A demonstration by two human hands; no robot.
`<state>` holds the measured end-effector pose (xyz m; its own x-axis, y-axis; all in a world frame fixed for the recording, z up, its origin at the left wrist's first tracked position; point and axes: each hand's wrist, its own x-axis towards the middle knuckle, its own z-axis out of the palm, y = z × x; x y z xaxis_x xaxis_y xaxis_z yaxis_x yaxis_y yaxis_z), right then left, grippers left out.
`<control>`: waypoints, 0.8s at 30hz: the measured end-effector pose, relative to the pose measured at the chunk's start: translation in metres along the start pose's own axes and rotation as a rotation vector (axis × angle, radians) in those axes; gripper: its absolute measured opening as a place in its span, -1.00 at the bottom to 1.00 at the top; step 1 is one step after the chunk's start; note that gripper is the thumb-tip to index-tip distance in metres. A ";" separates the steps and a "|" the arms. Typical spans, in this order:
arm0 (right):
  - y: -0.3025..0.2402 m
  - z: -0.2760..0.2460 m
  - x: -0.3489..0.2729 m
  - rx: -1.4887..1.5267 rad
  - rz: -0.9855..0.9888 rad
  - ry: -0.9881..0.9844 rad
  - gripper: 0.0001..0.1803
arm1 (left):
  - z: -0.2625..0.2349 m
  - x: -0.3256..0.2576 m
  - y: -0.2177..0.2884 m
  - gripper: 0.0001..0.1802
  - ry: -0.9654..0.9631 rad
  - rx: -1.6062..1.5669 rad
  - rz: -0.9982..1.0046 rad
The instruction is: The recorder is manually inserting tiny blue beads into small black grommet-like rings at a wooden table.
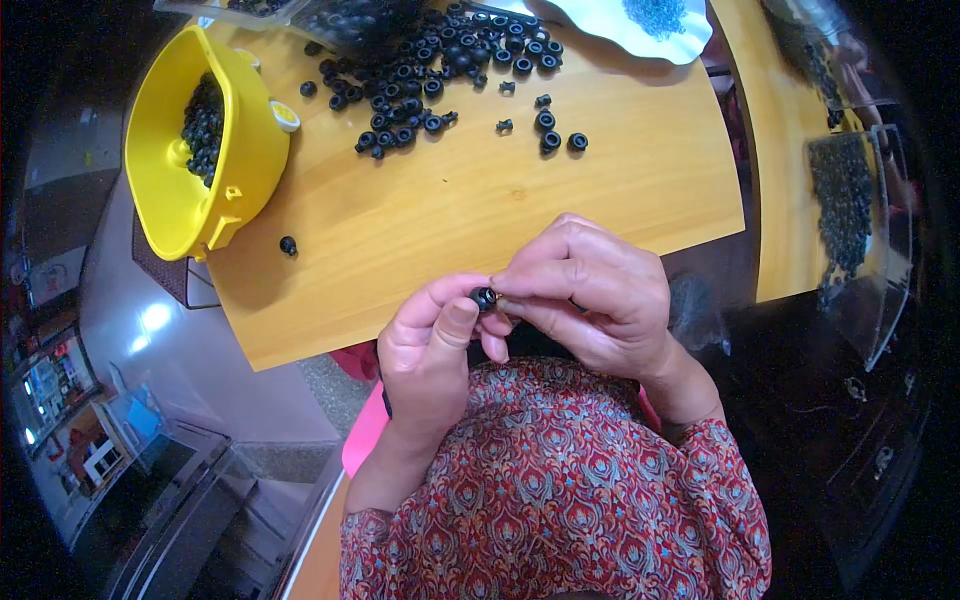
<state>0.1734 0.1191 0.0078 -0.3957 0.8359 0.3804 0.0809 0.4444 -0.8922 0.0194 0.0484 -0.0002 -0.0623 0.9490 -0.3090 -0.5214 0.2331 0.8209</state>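
Note:
Close in front of my body, both hands meet just over the table's near edge. A small round black plastic piece, with an opening facing right, is pinched between the thumb and fingers of my left hand. Against that opening, my right hand is closed with thumb and fingertips together; what they grip is mostly hidden and too small to name. Farther off lies a heap of similar black pieces, and a few stand apart, such as one black piece on the right and a lone one on the left.
A yellow plastic tub with black pieces inside stands at the table's left edge. Clear bags lie at the back. On the far right, a white scalloped tray holds small bluish bits. Another wooden surface bears a clear box of dark pieces.

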 end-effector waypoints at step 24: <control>0.009 -0.008 0.008 0.117 0.067 -0.192 -0.69 | -0.005 0.002 -0.001 -0.68 -0.057 -0.054 -0.090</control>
<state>0.1784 0.1323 0.0051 -0.5608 0.7806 0.2759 0.0104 0.3399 -0.9404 0.0157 0.0492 -0.0043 0.0344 0.9356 -0.3513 -0.5676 0.3077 0.7637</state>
